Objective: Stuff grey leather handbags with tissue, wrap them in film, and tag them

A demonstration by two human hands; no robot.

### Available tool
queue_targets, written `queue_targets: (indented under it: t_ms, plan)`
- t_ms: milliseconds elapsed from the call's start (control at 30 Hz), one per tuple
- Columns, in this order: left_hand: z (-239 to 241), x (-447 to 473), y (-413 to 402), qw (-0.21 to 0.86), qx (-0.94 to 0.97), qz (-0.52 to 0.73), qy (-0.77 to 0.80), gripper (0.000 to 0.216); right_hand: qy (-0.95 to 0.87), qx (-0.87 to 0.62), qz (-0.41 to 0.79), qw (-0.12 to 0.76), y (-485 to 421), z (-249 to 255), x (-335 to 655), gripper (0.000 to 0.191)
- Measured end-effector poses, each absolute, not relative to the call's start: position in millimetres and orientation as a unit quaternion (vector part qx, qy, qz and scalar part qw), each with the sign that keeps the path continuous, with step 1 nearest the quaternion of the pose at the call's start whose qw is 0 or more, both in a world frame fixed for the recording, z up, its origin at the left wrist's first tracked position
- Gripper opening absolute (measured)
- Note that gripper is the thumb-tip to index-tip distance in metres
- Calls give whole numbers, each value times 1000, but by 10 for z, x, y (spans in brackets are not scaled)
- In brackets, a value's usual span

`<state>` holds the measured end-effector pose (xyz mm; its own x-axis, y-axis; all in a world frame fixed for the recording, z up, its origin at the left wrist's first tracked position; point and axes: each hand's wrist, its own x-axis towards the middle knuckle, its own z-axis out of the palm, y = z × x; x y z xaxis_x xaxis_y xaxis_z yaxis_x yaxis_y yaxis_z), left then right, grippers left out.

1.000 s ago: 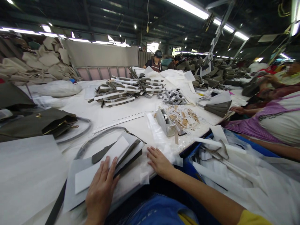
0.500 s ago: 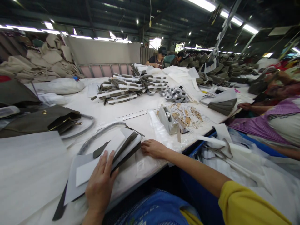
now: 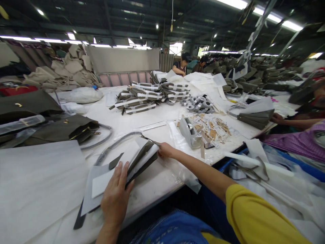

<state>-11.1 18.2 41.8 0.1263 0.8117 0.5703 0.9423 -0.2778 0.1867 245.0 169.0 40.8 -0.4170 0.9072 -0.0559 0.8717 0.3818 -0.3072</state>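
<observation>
My left hand (image 3: 116, 193) lies flat, fingers stretched out, on a white sheet (image 3: 106, 178) that covers a flat olive-grey bag piece (image 3: 138, 161) near the table's front edge. My right hand (image 3: 165, 150) reaches across to the far right end of that piece and touches its edge; its fingers are curled there, though what they grip is hidden. A grey strap (image 3: 114, 145) curves away from the piece toward the left.
A tape dispenser (image 3: 190, 132) and several small paper tags (image 3: 213, 125) lie right of my hands. Olive bags (image 3: 63, 128) sit at left, wrapped bundles (image 3: 142, 98) further back. Another person's arm (image 3: 291, 122) rests at right. A blue bin (image 3: 223, 159) stands beside the table.
My right hand has slid from the table's front edge up and left to the bag piece's far end. My left hand stays pressed on the white sheet.
</observation>
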Motion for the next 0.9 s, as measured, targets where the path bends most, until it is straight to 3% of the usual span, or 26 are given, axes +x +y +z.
queue_targets:
  t_ms: [133,233,333,433,567,700,900]
  plan:
    - [430,-124,189,111,-737,-296,-597,68,-876,-451,142,94,1294,391,2716,40]
    - [448,-117,199,114,-734,-295,-601,67,-915,-373,121,98,978,252,2784,60]
    - [465,-68,219,119,-734,-295,-600,67,-892,-421,115,118,856,87,2579,69]
    - [471,6,254,124,-740,-292,-593,68,-840,-490,128,194,939,1,2214,62]
    - [464,62,295,138,-753,-290,-574,70,-778,-508,206,308,1043,50,2008,33]
    - [456,102,277,141,-762,-274,-569,69,-740,-520,234,356,855,149,2302,30]
    - [428,322,198,134,-797,-245,-536,68,-512,-483,550,451,476,290,2727,49]
